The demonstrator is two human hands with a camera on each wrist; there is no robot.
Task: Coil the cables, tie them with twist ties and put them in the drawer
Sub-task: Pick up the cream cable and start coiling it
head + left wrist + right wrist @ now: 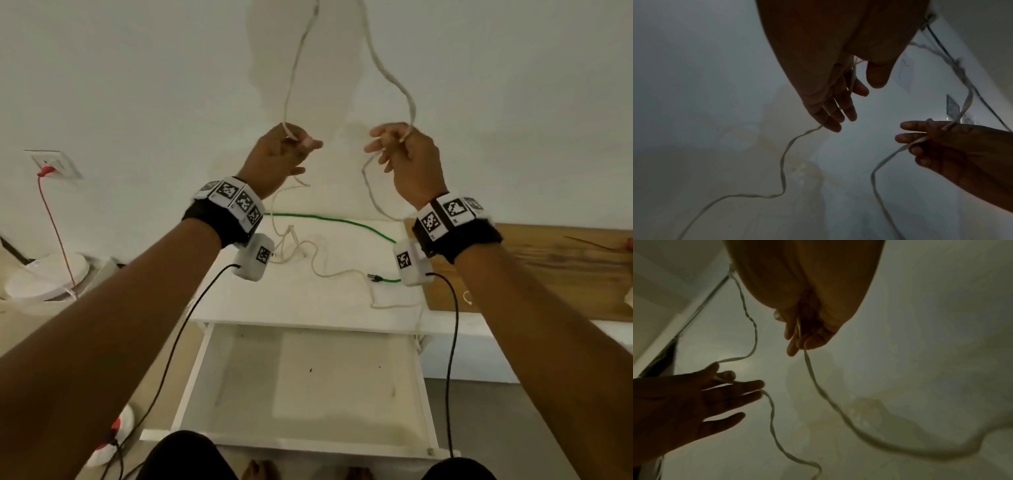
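The white cable [394, 82] hung limp and light between my grips, looping above them, its tails trailing below to the tabletop [329, 298]. My left hand [274, 154] pinched one strand; my right hand [407, 154] curled round the other. Soft, twist-prone stuff, I judged: best taken near each end. The open drawer [305, 387] waited beneath.

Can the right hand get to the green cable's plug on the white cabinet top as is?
Probably not yet: the right hand is raised, gripping the white flat cable. Otherwise the green cable's plug lies unobstructed below it.
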